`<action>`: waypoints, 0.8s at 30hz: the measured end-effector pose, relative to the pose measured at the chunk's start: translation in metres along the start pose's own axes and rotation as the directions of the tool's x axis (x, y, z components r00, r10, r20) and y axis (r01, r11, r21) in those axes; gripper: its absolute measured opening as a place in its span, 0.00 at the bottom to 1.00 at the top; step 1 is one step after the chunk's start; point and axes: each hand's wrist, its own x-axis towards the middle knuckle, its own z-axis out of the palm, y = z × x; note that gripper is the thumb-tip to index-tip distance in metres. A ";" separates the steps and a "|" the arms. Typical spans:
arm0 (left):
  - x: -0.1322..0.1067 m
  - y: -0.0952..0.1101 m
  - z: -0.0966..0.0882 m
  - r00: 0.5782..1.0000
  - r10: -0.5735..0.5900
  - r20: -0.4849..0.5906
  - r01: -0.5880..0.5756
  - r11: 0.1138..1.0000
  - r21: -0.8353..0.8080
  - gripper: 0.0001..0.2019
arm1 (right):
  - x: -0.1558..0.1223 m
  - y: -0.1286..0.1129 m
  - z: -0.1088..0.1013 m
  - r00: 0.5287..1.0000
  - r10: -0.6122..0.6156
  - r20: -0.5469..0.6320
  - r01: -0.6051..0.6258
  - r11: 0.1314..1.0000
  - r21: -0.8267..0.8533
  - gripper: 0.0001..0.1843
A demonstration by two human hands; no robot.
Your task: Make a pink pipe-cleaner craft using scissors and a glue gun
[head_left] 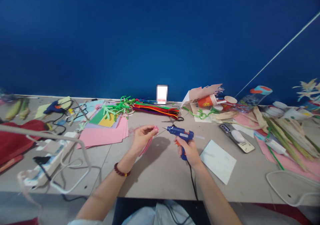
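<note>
My right hand (188,150) is wrapped round the handle of a blue hot glue gun (181,132), with a finger by its orange trigger. The metal nozzle points left, a short gap from my left hand (144,136). Between the fingertips of that hand is a small pink craft piece (155,128); pink strands hang below the palm. Its exact make is too small to tell. A clear glue stick pokes out of the gun's rear, and a black cord runs down from the handle to the table edge.
Behind the hands lie scissors (172,120) and a bundle of coloured pipe cleaners (156,110). Pink paper sheets (102,134) and a power strip (53,160) are leftward. To the right are a white card (218,161), a phone (236,138) and dried husks (287,138).
</note>
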 end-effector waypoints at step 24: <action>0.007 -0.005 -0.005 0.946 -0.246 0.210 0.314 0.855 -0.414 0.11 | -0.082 -0.001 -0.171 0.724 0.282 -0.629 -0.668 0.515 -0.537 0.43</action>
